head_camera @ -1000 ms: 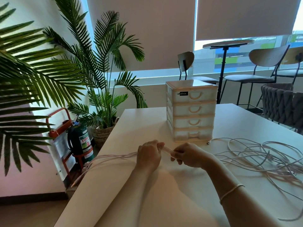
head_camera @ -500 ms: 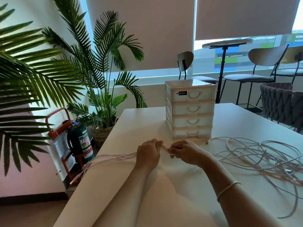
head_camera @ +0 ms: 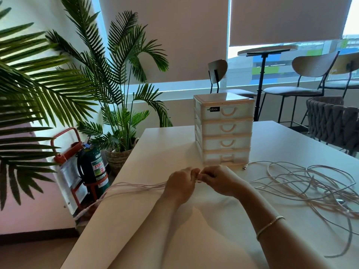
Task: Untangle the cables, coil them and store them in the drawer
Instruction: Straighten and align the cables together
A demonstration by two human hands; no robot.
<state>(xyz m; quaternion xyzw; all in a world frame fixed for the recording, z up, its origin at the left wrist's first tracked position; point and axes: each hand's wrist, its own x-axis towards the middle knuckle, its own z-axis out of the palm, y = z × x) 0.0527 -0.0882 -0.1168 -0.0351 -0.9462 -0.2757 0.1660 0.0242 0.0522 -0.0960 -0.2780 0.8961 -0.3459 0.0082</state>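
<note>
Both hands were working the same bundle of white cable strands (head_camera: 136, 186) — left hand (head_camera: 181, 184) clenched around it, right hand (head_camera: 219, 180) pinching the end just beside it. The strands trailed off the white table (head_camera: 291, 136) edge to the left. The tangled cables (head_camera: 303, 183) sat to the right, near the four-drawer organizer (head_camera: 223, 131) — drawers all closed.

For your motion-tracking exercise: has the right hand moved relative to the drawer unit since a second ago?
Yes, slightly: the right hand has closed leftward onto the left hand, just before the drawer unit.
</note>
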